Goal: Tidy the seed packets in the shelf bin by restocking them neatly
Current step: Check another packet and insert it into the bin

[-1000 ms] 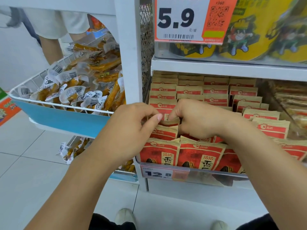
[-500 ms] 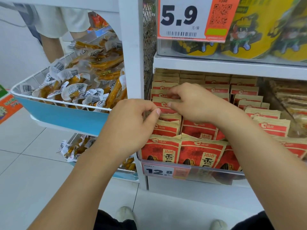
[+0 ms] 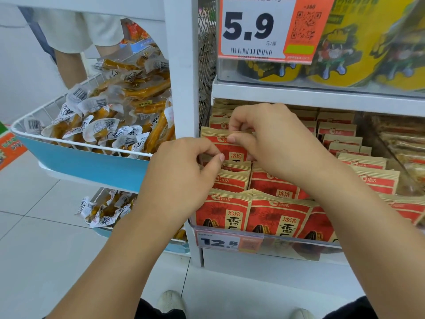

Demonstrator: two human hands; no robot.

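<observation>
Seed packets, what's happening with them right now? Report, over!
Both hands on one packet: right hand pinches the raised seed packet at its top, left hand grips its left edge. Packet half out of the bin. Nothing blocking.

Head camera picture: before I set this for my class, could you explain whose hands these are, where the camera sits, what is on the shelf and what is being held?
The camera is worn on a person's head, looking forward and down, so the arms are their own. No machine is involved. The right hand pinches the top edge of a red seed packet, raised above its row in the shelf bin. The left hand pinches at the packets just below it. More red packets fill the bin in rows. To the left, a white wire basket holds clear-wrapped snacks.
</observation>
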